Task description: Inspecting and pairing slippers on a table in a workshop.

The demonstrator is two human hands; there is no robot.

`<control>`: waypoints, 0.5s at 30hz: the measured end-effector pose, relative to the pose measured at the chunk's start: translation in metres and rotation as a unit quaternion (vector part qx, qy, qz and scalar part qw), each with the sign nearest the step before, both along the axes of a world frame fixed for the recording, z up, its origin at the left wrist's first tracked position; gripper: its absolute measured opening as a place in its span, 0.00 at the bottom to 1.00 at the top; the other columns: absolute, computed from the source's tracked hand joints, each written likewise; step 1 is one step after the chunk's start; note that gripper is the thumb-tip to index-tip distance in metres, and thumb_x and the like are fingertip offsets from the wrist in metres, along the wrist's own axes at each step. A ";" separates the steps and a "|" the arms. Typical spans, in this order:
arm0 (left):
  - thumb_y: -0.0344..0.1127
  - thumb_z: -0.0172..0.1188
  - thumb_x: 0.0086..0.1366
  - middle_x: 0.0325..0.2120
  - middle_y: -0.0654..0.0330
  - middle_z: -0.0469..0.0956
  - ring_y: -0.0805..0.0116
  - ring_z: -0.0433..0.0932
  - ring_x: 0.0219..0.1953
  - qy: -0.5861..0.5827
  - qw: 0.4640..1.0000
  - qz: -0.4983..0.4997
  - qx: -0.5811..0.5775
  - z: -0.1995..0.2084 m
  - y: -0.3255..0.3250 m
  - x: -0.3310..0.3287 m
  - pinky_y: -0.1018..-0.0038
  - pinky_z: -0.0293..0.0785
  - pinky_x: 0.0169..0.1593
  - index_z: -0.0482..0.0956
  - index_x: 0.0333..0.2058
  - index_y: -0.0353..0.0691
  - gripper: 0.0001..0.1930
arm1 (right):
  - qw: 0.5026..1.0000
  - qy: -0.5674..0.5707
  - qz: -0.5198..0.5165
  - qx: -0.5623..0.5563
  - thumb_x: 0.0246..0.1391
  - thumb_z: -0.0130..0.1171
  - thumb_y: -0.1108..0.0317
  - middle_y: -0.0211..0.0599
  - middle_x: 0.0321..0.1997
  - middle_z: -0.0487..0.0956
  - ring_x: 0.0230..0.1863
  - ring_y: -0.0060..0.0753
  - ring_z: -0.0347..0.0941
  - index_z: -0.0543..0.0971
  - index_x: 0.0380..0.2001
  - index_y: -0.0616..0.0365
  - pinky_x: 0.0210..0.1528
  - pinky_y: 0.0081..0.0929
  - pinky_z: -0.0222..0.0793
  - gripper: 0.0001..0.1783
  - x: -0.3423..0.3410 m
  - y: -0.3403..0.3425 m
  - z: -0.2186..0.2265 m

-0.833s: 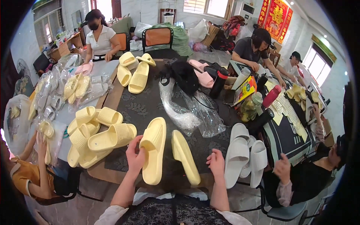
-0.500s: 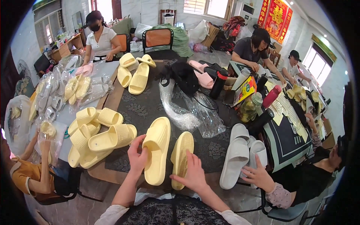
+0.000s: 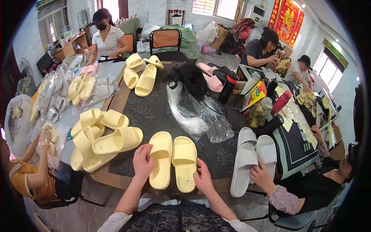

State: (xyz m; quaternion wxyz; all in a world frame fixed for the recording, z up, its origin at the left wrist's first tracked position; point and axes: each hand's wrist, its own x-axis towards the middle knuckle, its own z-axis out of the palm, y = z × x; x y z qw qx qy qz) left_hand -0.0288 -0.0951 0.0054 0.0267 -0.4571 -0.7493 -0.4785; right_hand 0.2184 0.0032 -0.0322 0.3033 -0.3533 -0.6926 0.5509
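Observation:
Two yellow slide slippers stand side by side in front of me at the table's near edge, soles down and toes pointing away. My left hand point(image 3: 143, 161) grips the outer edge of the left yellow slipper point(image 3: 160, 172), thumb near the strap. On the right yellow slipper point(image 3: 186, 173), my right hand point(image 3: 203, 178) holds the outer side, fingers along its rim. A small printed label shows on that slipper's heel. To the left lies a heap of yellow slippers point(image 3: 104, 145), several of them overlapping.
A co-worker's hand point(image 3: 263, 178) holds grey slippers point(image 3: 245, 166) close on my right. Clear plastic bags point(image 3: 185, 120) lie mid-table, with yellow slippers point(image 3: 146, 83) beyond. Bottles point(image 3: 281, 101) stand at right. Bagged slippers point(image 3: 58, 91) cover the left table, beside another person point(image 3: 33, 178).
The right yellow slipper has turned from its side to lie flat, level with the left one, which has been lowered too. A co-worker's grey slippers have shifted slightly.

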 end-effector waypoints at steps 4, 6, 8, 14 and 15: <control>0.24 0.56 0.48 0.45 0.55 0.74 0.51 0.73 0.45 0.045 0.997 -0.018 -0.064 -0.021 -0.009 -0.003 0.61 0.71 0.48 0.74 0.46 0.42 0.23 | 0.991 -0.129 -0.012 0.035 0.50 0.55 0.71 0.50 0.56 0.69 0.43 0.37 0.74 0.61 0.62 0.63 0.44 0.33 0.72 0.35 0.005 -0.003 0.021; 0.26 0.58 0.49 0.45 0.55 0.74 0.51 0.73 0.46 0.045 0.996 -0.041 -0.064 -0.012 -0.011 0.000 0.62 0.71 0.49 0.75 0.45 0.42 0.21 | 0.991 -0.128 -0.012 0.031 0.49 0.55 0.70 0.49 0.55 0.70 0.40 0.36 0.74 0.62 0.62 0.63 0.43 0.33 0.72 0.35 0.008 -0.002 0.027; 0.28 0.60 0.50 0.44 0.55 0.74 0.51 0.73 0.46 0.044 0.995 -0.062 -0.066 -0.001 -0.014 0.003 0.62 0.71 0.49 0.75 0.45 0.42 0.20 | 0.991 -0.128 -0.010 0.027 0.48 0.56 0.69 0.48 0.53 0.70 0.38 0.36 0.74 0.62 0.61 0.63 0.41 0.34 0.72 0.35 0.009 -0.001 0.026; 0.40 0.66 0.54 0.44 0.56 0.75 0.53 0.71 0.49 0.079 0.988 -0.121 -0.049 0.029 0.017 -0.012 0.62 0.69 0.53 0.78 0.40 0.40 0.16 | 0.967 -0.186 -0.016 0.174 0.45 0.57 0.68 0.47 0.50 0.69 0.36 0.41 0.74 0.65 0.59 0.64 0.43 0.36 0.72 0.34 0.008 0.009 0.021; 0.40 0.66 0.54 0.44 0.56 0.75 0.53 0.71 0.49 0.080 0.988 -0.119 -0.048 0.031 0.028 -0.013 0.62 0.69 0.53 0.78 0.40 0.40 0.16 | 0.968 -0.189 -0.014 0.165 0.45 0.57 0.68 0.47 0.50 0.69 0.36 0.41 0.74 0.65 0.58 0.63 0.43 0.37 0.72 0.34 0.008 0.011 0.020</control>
